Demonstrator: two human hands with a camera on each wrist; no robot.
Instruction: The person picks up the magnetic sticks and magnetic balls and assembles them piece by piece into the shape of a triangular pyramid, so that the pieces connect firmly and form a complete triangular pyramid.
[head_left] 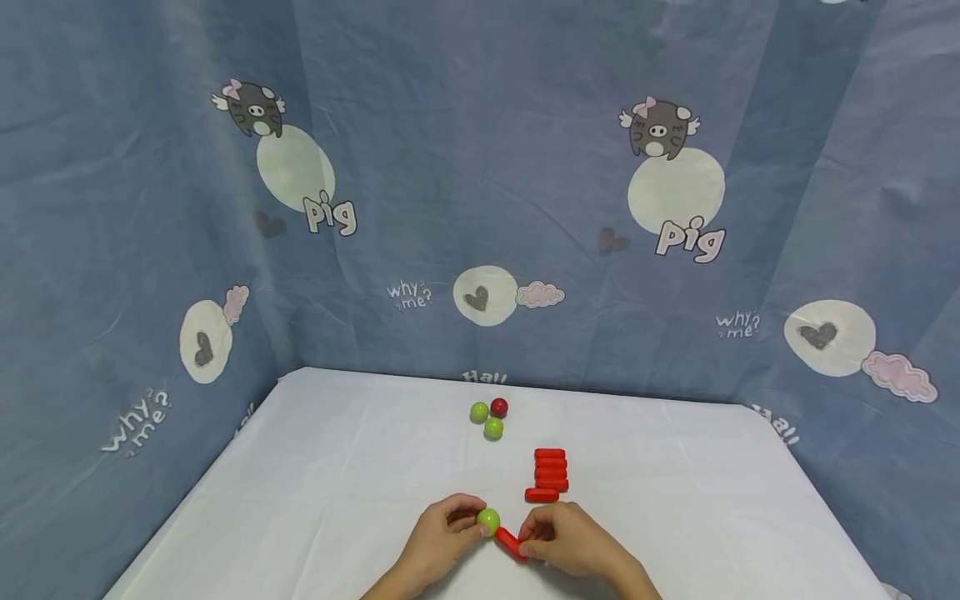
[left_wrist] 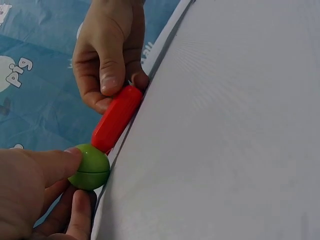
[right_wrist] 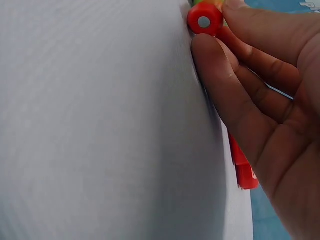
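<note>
My left hand (head_left: 438, 540) pinches a glossy green ball (head_left: 489, 522) between thumb and fingers near the table's front. A seam runs round that ball in the left wrist view. My right hand (head_left: 576, 543) grips a short red rod (head_left: 511, 543) by its near end, thumb on one side and fingers on the other. The rod's far end meets the ball in the left wrist view. A round grey disc is set into the rod's other end face (right_wrist: 204, 22), seen in the right wrist view.
Several red rods (head_left: 551, 473) lie stacked side by side beyond the right hand, with one rod (head_left: 542, 495) set slightly left. Farther back sit two green balls (head_left: 493, 428) and a dark red ball (head_left: 498, 407). A blue printed curtain (head_left: 450, 208) encloses the white table (head_left: 337, 475).
</note>
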